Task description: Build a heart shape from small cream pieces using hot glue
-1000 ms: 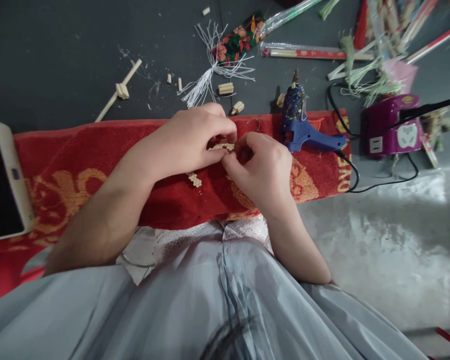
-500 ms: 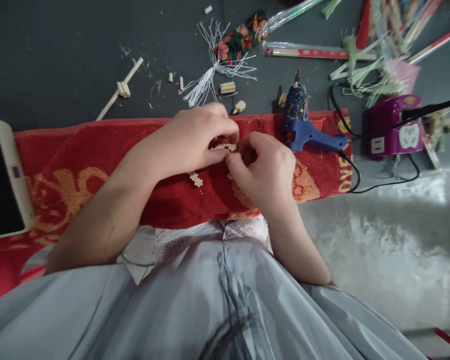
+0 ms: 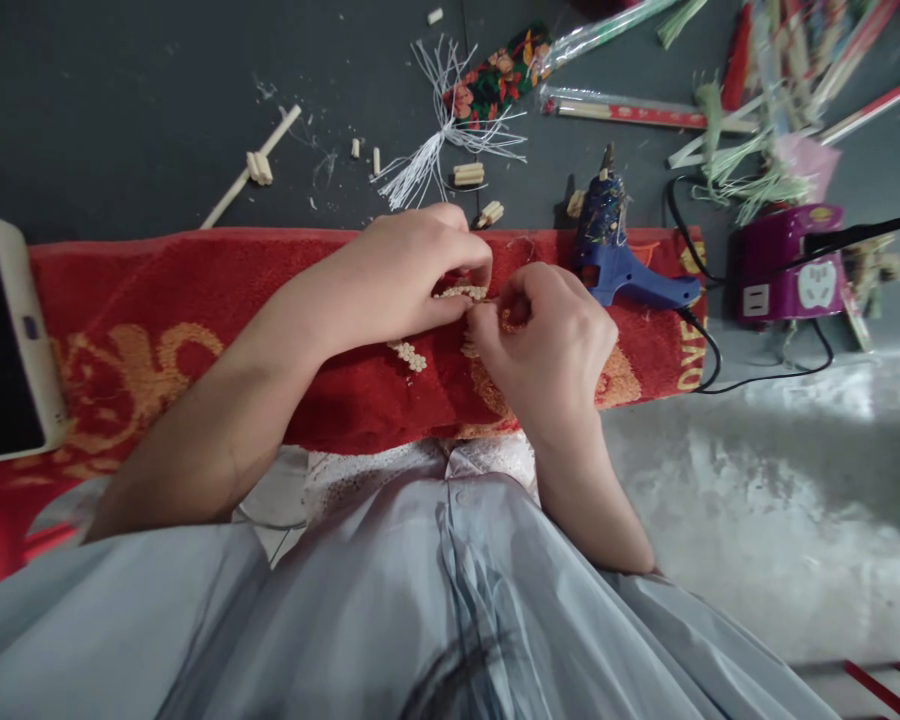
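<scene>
Above the red towel (image 3: 135, 290), my left hand (image 3: 405, 265) pinches a small cream strip of beady pieces (image 3: 465, 292) between thumb and fingers. My right hand (image 3: 551, 340) is closed at the strip's right end, thumb against forefinger; whatever lies between those fingertips is too small to make out. A second cream beaded piece (image 3: 409, 355) rests on the towel below my left hand. Right of my hands, a blue glue gun (image 3: 607, 240) lies at the towel's far edge, its nozzle pointing away from me.
Beyond the towel are white strings (image 3: 420, 165), small bundles of cut sticks (image 3: 469, 175) and a stick with a cluster on it (image 3: 259, 168). A purple power socket (image 3: 787, 265) with cables stands right. A screened device (image 3: 15, 340) lies left. Wrapped sticks (image 3: 645, 112) are at the back.
The whole view has shifted slightly, so the table things appear further right. My right hand has drawn a little away from my left, its fingers still closed. My left hand keeps the strip.
</scene>
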Available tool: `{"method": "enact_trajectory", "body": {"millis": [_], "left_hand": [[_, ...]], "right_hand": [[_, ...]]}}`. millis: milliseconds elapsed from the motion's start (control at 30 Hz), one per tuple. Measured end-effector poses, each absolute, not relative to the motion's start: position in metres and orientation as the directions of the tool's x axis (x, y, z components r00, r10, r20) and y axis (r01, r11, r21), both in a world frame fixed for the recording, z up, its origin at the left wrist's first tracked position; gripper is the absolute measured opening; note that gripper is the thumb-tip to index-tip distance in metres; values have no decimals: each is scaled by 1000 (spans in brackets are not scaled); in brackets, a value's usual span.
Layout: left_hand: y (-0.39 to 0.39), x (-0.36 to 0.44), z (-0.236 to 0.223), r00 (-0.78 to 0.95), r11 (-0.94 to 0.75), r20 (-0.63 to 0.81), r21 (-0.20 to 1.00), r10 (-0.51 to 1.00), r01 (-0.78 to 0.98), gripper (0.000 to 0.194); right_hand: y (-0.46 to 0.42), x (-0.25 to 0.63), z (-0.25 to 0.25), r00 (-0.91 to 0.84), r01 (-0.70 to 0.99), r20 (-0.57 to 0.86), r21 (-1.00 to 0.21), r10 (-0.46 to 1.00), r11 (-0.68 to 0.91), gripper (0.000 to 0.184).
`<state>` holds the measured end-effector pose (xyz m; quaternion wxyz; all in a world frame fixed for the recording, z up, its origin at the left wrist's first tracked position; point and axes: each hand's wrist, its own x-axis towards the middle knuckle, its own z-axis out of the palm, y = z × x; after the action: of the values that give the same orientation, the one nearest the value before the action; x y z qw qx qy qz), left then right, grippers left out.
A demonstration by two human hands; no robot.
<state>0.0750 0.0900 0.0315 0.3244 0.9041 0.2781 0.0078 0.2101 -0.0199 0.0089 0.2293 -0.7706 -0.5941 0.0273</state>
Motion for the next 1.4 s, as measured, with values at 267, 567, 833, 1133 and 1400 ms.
{"method": "enact_trajectory", "body": {"millis": [267,567,833,1133,1400], "left_hand": [[92,73,28,837,-619,-156,605,525,501,19],[91,74,31,837,-634,-171,580,519,512,21],[93,72,28,844,-612,-141,629,518,480,18],[92,74,31,839,-633,-168,585,517,507,24],[93,73,29,867,-681,-138,565,478,465,26]], "right_hand": [[-24,243,12,329,906,364,-382,871,-182,11],[-25,249,27,251,909,205,-385,946,-158,13],[-21,246,16,5,896,178,-437,984,75,16],[-15,244,7,-90,900,284,-388,955,200,15],[-10,246,10,-296,938,301,-88,906,336,28]]}}
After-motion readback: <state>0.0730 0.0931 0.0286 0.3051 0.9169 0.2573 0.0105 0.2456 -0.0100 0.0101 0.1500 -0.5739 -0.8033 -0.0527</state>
